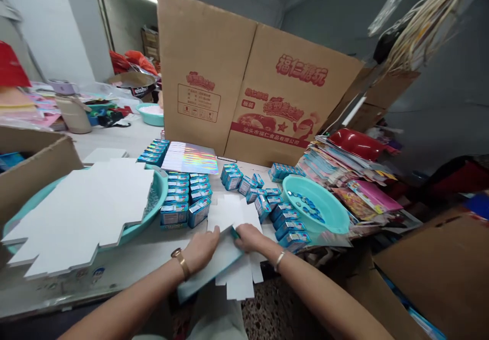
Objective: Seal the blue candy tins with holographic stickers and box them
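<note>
A cardboard box blank (212, 267), white inside with a blue edge, is tilted and slightly blurred between my two hands. My left hand (202, 248) is closed on its left side, thumb on top. Closed too, my right hand (249, 237) pinches its upper end, where a bit of blue shows by the fingertips. White flat blanks (240, 284) lie beneath, overhanging the table's front edge. Small blue boxes (173, 214) stand in rows to the left, and more blue boxes (292, 238) stand to the right, some askew behind my hands.
A large stack of white blanks (95, 202) covers a turquoise basin (162, 190) on the left. Another turquoise basin (332, 210) at right holds small blue pieces. Shiny sheets (191, 158) lie before a tall cardboard carton (214, 39). An open carton (431, 274) stands at lower right.
</note>
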`<state>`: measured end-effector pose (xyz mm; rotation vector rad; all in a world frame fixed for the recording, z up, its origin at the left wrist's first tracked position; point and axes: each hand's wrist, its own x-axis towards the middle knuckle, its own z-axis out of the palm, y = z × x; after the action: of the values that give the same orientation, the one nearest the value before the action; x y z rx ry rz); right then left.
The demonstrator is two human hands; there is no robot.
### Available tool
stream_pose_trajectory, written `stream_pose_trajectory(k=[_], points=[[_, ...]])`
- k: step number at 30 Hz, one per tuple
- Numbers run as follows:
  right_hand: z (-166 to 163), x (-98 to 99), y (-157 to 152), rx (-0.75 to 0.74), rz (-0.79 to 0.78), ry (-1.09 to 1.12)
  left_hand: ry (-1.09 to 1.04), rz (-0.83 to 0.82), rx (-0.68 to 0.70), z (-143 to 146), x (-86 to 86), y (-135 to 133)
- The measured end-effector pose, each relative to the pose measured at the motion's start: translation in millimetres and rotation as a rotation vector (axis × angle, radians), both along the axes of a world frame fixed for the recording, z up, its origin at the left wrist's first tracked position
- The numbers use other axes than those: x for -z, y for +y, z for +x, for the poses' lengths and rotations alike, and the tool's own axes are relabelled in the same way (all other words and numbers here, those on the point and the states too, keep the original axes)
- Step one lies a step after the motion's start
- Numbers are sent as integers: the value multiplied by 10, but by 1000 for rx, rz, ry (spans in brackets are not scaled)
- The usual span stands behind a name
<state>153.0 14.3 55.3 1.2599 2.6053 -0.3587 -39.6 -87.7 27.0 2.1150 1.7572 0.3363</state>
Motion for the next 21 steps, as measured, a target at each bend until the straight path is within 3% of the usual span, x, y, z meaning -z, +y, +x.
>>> stream_pose_trajectory(k=[3,6,11,15,21], points=[[128,-129,74,-84,61,43,107,22,13,156,-28,-26],[36,-152,83,-215,143,114,169,46,37,208,-47,-19],[-255,27,1,-450,210,71,190,-11,124,-143,-168,-85],[-304,164,-50,-567,275,13,252,-64,66,-472,-254,-177],[-305,238,-58,-631,296,-13,290,-77,35,-531,-200,-206]])
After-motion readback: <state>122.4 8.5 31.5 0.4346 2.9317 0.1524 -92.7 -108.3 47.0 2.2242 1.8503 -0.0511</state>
